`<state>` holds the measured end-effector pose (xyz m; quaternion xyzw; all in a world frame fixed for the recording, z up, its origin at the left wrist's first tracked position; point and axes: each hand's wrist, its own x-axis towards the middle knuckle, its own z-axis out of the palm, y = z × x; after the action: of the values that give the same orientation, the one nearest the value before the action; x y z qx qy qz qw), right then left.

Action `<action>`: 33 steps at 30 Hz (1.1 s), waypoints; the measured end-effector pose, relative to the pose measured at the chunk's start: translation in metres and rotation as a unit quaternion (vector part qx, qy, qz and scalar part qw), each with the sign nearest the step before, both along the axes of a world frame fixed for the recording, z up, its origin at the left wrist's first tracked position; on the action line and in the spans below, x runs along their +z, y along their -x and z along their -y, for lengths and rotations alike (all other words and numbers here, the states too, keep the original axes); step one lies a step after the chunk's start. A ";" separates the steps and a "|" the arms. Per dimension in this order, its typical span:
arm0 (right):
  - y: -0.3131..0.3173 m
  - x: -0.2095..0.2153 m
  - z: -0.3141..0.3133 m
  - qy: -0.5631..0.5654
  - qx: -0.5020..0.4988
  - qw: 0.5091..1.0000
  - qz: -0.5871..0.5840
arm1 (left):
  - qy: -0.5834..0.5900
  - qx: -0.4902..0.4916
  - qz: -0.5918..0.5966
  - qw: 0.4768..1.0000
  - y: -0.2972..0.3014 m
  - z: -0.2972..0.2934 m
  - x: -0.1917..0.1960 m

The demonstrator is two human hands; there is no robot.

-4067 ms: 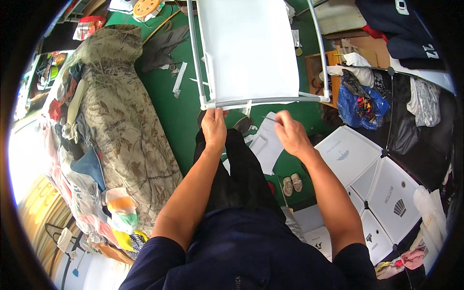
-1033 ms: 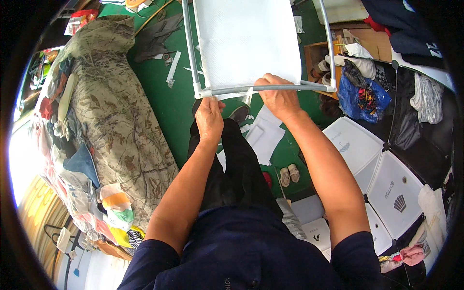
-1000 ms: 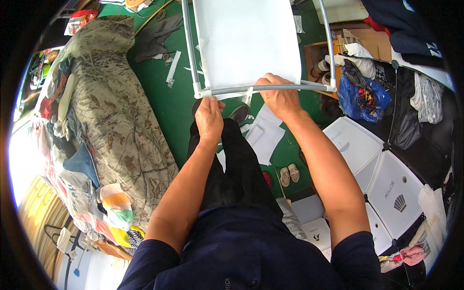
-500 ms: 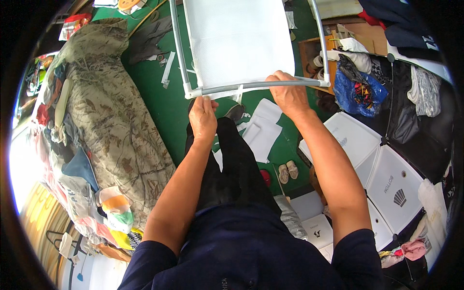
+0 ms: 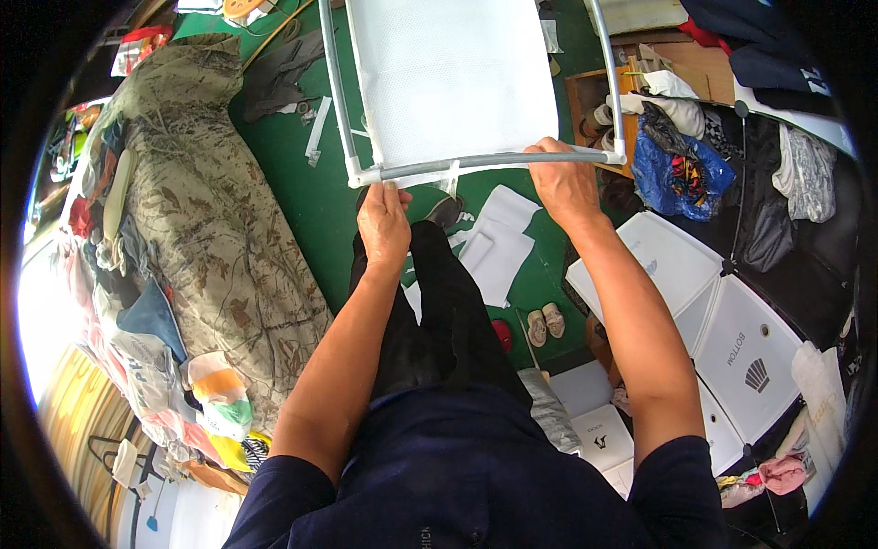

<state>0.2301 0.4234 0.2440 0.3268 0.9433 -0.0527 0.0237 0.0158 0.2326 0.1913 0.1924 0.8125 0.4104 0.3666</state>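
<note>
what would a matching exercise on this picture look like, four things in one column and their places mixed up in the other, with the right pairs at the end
Things
1. left hand
2. camouflage-patterned cover
3. right hand
4. pale shoes

Places
A. on the green floor, to the right of the black-trousered legs
B. at the grey bar, toward its right end
C. by the white corner joint at the bar's left end
D. stretched along the left side of the picture

Pairs: 1-C, 2-D, 3-B, 4-A

Heaped clothes point(image 5: 154, 318), shoes point(image 5: 553, 320) and storage boxes point(image 5: 739, 340) suggest a home.
</note>
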 end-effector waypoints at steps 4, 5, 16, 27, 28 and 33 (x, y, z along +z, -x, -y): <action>-0.005 -0.002 0.001 0.013 -0.001 1.000 -0.014 | 0.007 0.005 0.002 1.000 -0.001 -0.001 0.002; -0.007 -0.001 0.002 0.008 0.004 1.000 -0.025 | 0.005 0.006 0.001 1.000 -0.001 -0.001 0.002; -0.023 0.001 0.005 -0.072 0.005 0.996 -0.046 | -0.004 -0.006 -0.020 1.000 -0.003 0.001 0.003; -0.035 0.002 0.002 -0.086 -0.009 0.992 -0.089 | -0.018 -0.015 -0.022 0.999 -0.005 0.006 -0.002; -0.035 0.003 0.002 -0.093 -0.009 0.991 -0.095 | -0.015 -0.014 -0.014 1.000 -0.005 0.007 -0.002; -0.044 -0.004 0.001 -0.095 -0.047 0.986 -0.130 | -0.008 -0.011 0.007 1.000 -0.008 0.006 0.005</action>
<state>0.2741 0.4221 0.2404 0.3622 0.9226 -0.0062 -0.1324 0.0238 0.2271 0.1961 0.2010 0.8046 0.4138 0.3754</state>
